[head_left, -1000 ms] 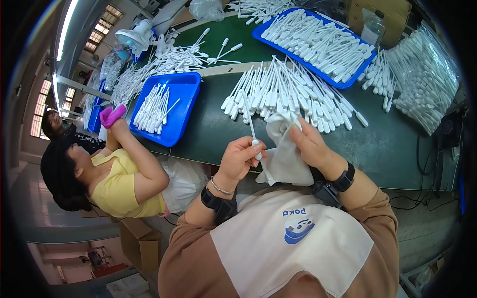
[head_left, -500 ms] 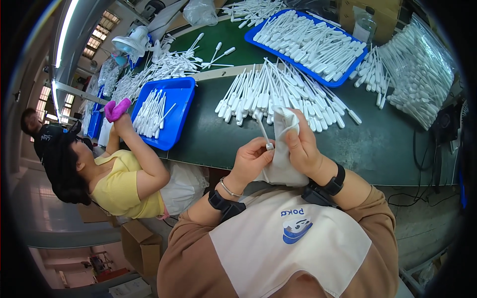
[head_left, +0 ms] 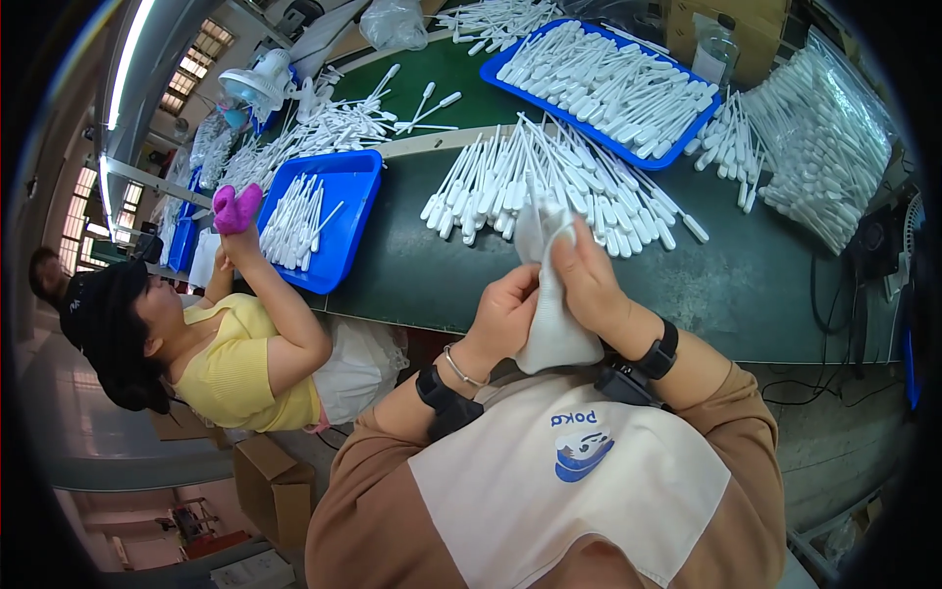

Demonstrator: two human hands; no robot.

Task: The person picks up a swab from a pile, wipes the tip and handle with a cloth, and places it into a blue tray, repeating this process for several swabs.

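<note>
A white cloth (head_left: 555, 329) hangs between my two hands above the near edge of the bench, its upper end blurred. My right hand (head_left: 597, 283) presses a fold of it between thumb and straightened fingers. On the cloth's left side, my left hand (head_left: 507, 312) stays closed, fingers curled in a pinch. The white plastic stick that it gripped a moment earlier is now mostly hidden by cloth and fingers. Just beyond my hands lies a fanned pile of white plastic sticks (head_left: 579, 182) with wide rounded ends, those ends toward me.
A blue tray (head_left: 677, 157) full of such sticks lies behind the pile, and a clear bag (head_left: 824, 147) of them stands at right. Further left are another blue tray (head_left: 343, 236) and a co-worker in yellow (head_left: 240, 353) holding a pink cloth (head_left: 237, 208). A bottle (head_left: 716, 54) stands behind.
The stick's rounded end, visible in my left fingers before, is now out of sight. My right hand and the cloth have closed in toward the left hand. The co-worker's pink cloth has shifted slightly.
</note>
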